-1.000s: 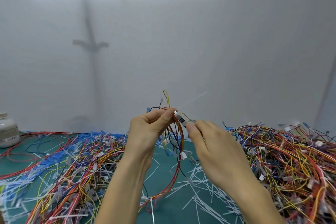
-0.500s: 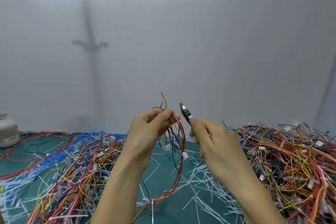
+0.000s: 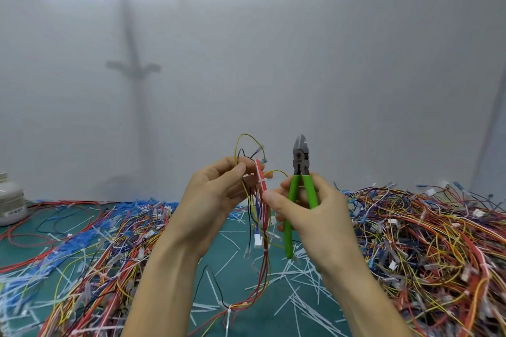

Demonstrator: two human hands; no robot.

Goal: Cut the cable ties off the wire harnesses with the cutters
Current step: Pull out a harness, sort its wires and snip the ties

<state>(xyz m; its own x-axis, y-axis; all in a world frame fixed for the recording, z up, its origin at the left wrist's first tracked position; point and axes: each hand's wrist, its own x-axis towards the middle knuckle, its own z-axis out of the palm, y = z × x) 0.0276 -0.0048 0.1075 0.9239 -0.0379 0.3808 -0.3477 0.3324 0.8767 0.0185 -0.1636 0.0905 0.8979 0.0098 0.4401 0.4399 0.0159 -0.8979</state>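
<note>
The wire harness [image 3: 259, 169] is held up between the hands, pinched in the left hand [image 3: 216, 194]. The cutters [image 3: 301, 161], gripped by the right hand [image 3: 320, 213], are now stood upright beside the bundle. Half a second ago the tip was leaned in at it. A white cable tie [image 3: 261, 180] is still seen by the right thumb, so another snip is probably needed.

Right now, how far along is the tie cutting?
Done: cut white plastic tie offcuts litter the green mat. In hand: the left hand holds a multicoloured wire harness, its white cable tie uncut; the right hand holds green-handled cutters upright, off it. Left: that tie, a second tie lower down, likely the tangled harness piles alongside.
</note>
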